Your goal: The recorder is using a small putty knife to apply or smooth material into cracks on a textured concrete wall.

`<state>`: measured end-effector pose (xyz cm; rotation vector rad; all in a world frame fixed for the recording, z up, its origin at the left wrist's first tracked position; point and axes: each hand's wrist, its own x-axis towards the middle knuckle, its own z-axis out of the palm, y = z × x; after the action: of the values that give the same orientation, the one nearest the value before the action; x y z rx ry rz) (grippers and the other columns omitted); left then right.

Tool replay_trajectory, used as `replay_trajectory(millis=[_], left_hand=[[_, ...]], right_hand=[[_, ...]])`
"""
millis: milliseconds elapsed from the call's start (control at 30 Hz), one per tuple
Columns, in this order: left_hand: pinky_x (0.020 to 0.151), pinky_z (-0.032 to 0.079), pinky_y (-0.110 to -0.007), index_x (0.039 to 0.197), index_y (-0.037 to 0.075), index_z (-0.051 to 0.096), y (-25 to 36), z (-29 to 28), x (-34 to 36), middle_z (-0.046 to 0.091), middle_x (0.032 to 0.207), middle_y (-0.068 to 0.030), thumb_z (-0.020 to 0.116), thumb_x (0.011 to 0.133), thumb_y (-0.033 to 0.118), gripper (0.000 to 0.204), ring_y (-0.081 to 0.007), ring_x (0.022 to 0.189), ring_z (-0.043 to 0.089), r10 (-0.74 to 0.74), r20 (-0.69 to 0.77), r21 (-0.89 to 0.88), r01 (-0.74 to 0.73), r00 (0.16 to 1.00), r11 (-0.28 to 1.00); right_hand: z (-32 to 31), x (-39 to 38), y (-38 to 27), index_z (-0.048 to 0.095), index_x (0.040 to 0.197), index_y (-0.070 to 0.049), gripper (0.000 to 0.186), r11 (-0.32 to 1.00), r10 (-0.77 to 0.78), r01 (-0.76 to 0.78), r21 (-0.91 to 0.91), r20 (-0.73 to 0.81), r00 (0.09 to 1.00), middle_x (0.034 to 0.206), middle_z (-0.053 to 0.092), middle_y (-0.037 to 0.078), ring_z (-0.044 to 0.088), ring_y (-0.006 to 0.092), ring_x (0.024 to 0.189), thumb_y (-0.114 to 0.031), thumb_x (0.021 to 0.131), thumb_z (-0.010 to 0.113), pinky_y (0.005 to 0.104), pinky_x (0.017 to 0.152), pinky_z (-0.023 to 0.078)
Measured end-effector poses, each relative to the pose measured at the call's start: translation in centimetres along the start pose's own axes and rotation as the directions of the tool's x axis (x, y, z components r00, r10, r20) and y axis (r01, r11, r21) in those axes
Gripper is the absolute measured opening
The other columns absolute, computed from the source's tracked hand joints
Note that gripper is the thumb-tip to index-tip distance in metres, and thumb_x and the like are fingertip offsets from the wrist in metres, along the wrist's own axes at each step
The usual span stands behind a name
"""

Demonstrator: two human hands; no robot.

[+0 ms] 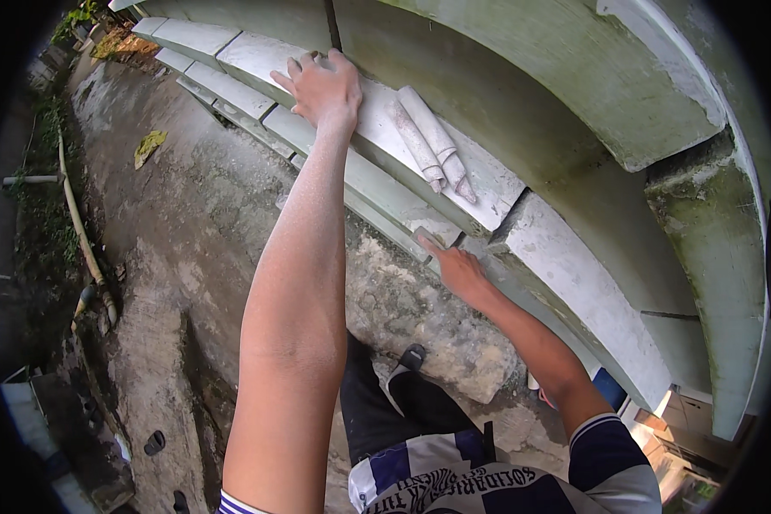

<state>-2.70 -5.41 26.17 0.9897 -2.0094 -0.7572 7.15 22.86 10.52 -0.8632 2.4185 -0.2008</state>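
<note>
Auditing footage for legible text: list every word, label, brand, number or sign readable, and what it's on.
Purple-and-white block-patterned shirt: rows of dark capital letters on the front, partly cut off by the frame; wording not transcribed here.
White-dusted ledge: no text visible.
Two rolled sheets: no text visible.
Sandal on the foot: too small to tell.

Chalky white ledge [374,122], navy-and-white checked shirt [516,480]
</note>
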Motion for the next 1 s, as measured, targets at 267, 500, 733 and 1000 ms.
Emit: replay_trajectory(millis=[267,500,733,1000], left_hand=[[0.103,0.029,-0.063,0.127,0.004,0.052,-0.2,-0.3,0.0,0.037,0.141,-0.0161,0.043,0.09,0.039,0.052,-0.0343,0.142,0.011,0.0,0.053,-0.009,0.001,0.999,1.0],[0.11,0.027,-0.049,0.124,0.004,0.055,0.2,0.1,0.1,0.045,0.137,-0.0151,0.044,0.089,0.04,0.051,-0.0389,0.139,0.019,0.014,0.003,-0.025,-0.014,1.0,1.0],[0.104,0.029,-0.062,0.128,0.003,0.051,-0.5,-0.4,0.1,0.037,0.141,-0.0158,0.042,0.091,0.039,0.052,-0.0336,0.142,0.01,-0.002,0.05,-0.007,0.002,0.999,1.0],[0.103,0.029,-0.062,0.127,0.003,0.052,-0.1,-0.4,0.2,0.039,0.14,-0.015,0.043,0.09,0.04,0.052,-0.0342,0.142,0.011,-0.001,0.037,-0.006,0.001,0.999,1.0]], right_hand=[[-1.4,0.3,-1.3,0.03,0.145,-0.031,0.071,0.999,0.014,-0.016,0.042,0.033,0.999,0.094,0.064,0.022,0.063,0.0402,0.091,0.004,0.084,0.042,0.0484,0.085,0.048],[-0.8,3.4,-1.6,0.033,0.144,-0.031,0.077,0.995,-0.009,0.016,0.103,-0.065,0.998,0.092,0.062,0.026,0.062,0.0424,0.085,0.008,0.078,0.042,0.0492,0.076,0.049],[-1.3,1.2,-0.6,0.034,0.144,-0.025,0.075,0.991,0.004,-0.001,0.136,-0.016,1.0,0.1,0.062,0.026,0.061,0.0418,0.09,0.007,0.077,0.044,0.0477,0.082,0.048],[0.6,-1.0,5.1,0.035,0.144,-0.022,0.08,0.911,0.167,-0.161,0.379,0.018,0.986,0.136,0.042,0.028,0.044,0.0372,0.126,0.014,0.073,0.039,0.0389,0.104,0.036]])
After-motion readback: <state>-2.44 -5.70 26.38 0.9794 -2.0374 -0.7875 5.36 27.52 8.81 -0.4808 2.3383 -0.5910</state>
